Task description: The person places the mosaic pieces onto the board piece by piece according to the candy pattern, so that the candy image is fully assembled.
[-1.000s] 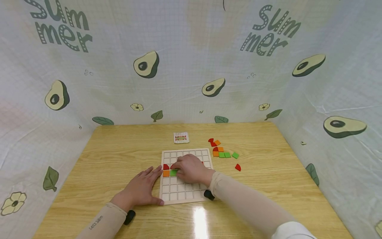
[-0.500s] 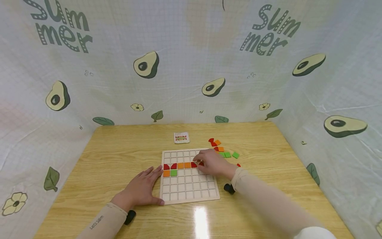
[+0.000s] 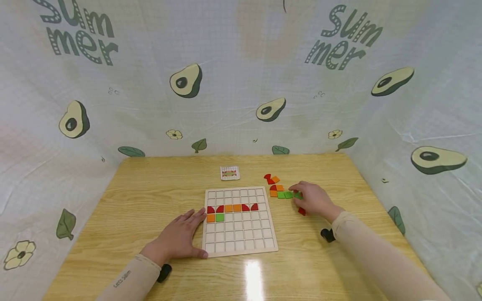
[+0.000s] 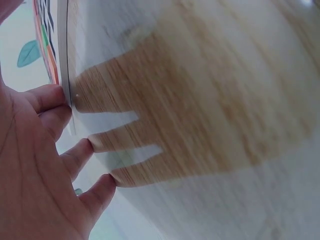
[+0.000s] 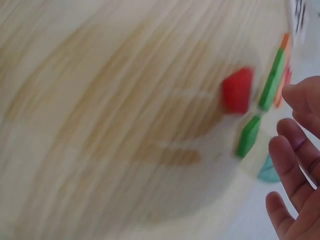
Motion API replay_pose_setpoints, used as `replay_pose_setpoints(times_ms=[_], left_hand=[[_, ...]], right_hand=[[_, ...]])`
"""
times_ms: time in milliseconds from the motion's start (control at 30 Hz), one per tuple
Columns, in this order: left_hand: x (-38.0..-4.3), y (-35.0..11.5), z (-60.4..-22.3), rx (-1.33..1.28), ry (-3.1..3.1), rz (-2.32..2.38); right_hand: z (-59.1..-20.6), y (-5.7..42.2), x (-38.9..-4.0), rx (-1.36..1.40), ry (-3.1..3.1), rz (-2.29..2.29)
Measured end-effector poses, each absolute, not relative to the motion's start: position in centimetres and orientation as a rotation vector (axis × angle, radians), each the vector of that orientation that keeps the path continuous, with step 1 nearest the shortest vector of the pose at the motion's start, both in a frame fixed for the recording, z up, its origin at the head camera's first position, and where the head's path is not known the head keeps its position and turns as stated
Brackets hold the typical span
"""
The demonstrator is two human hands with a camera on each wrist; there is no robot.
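A pale wooden grid board [image 3: 241, 238] lies on the table. One row holds red quarter-round tiles [image 3: 255, 207] at both ends with orange square tiles [image 3: 232, 207] between. Below its left end sit an orange tile [image 3: 211, 218] and a green tile [image 3: 220, 217]. My left hand [image 3: 177, 236] rests at the board's left edge, fingers spread, fingertips and thumb touching the rim. My right hand [image 3: 315, 201] hovers over the loose tiles, partly covering a green tile [image 3: 297, 195] and a red tile [image 3: 301, 211]. In the right wrist view its fingers [image 5: 287, 160] are apart with nothing between them.
A small pattern card [image 3: 229, 173] lies behind the board. Several loose red, orange and green tiles [image 3: 281, 195] lie right of the board's upper corner. Printed cloth [image 3: 233, 83] hangs around the table [image 3: 150, 184].
My right hand has moved right, off the board to the loose tiles, uncovering the full tile row with its red tiles at the right end. The left hand has stayed put.
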State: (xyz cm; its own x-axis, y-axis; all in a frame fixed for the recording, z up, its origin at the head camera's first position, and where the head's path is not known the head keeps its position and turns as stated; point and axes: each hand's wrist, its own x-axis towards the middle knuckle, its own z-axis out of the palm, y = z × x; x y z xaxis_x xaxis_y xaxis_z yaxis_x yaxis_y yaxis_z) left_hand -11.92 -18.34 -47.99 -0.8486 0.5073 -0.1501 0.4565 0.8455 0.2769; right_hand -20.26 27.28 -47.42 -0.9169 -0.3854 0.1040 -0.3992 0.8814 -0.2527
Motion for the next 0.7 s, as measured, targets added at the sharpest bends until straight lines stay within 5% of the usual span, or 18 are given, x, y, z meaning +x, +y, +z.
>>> replay_pose_setpoints(times_ms=[700], left_hand=[[-11.9, -18.3, -48.0, 0.720, 2.801, 0.340]], right_hand=[[-48.3, 29.4, -19.9, 0.494, -3.028, 0.391]])
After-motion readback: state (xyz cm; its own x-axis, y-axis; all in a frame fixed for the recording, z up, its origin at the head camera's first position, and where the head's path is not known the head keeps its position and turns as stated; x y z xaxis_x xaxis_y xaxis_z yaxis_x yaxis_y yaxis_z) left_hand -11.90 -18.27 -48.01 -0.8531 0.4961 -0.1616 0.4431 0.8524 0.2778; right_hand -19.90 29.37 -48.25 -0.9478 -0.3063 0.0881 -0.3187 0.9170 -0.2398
